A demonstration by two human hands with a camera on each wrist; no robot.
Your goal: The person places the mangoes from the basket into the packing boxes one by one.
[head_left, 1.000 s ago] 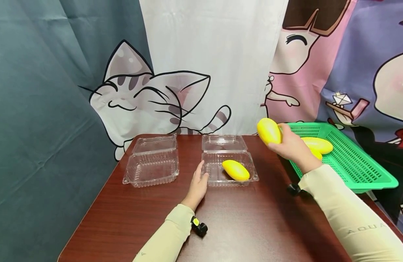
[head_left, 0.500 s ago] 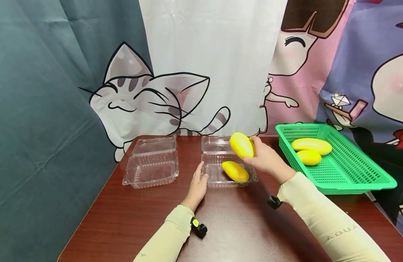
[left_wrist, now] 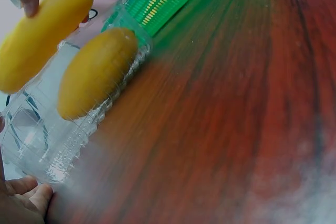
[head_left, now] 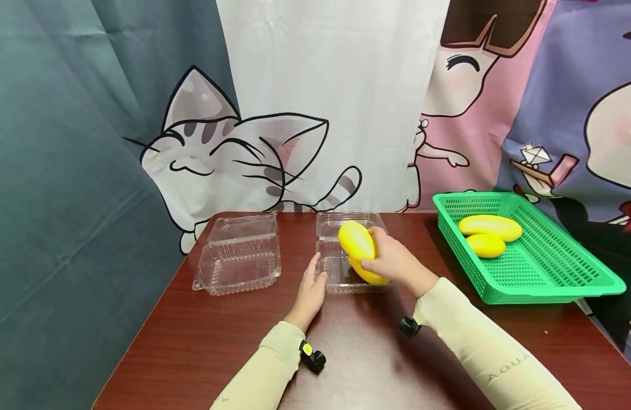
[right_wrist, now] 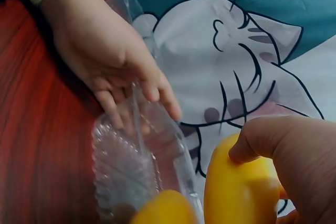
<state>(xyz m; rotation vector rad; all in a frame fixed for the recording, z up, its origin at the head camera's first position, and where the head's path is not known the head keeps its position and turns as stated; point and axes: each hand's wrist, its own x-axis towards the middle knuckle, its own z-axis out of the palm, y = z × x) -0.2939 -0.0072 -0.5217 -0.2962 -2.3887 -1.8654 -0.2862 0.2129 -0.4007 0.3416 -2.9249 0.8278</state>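
My right hand (head_left: 394, 259) grips a yellow mango (head_left: 356, 240) over the middle clear plastic clamshell box (head_left: 333, 267). Inside that box lies another mango (left_wrist: 97, 74), partly hidden behind the held one in the head view. In the left wrist view the held mango (left_wrist: 44, 35) is apart from the one in the box. My left hand (head_left: 308, 293) rests against the box's left side with its fingers extended, as the right wrist view also shows the left hand (right_wrist: 113, 59) at the box wall. The box's lid (head_left: 346, 224) stands folded back.
A second clear clamshell box (head_left: 238, 265), lid up, sits at the left of the brown table (head_left: 218, 347). To the right stands a green plastic basket (head_left: 551, 267) with two mangoes (head_left: 490, 228) in it. A printed curtain (head_left: 336, 85) hangs behind the table.
My right hand has carried the mango leftward and down from beside the green basket to over the middle box. The left hand has stayed at the box's side.
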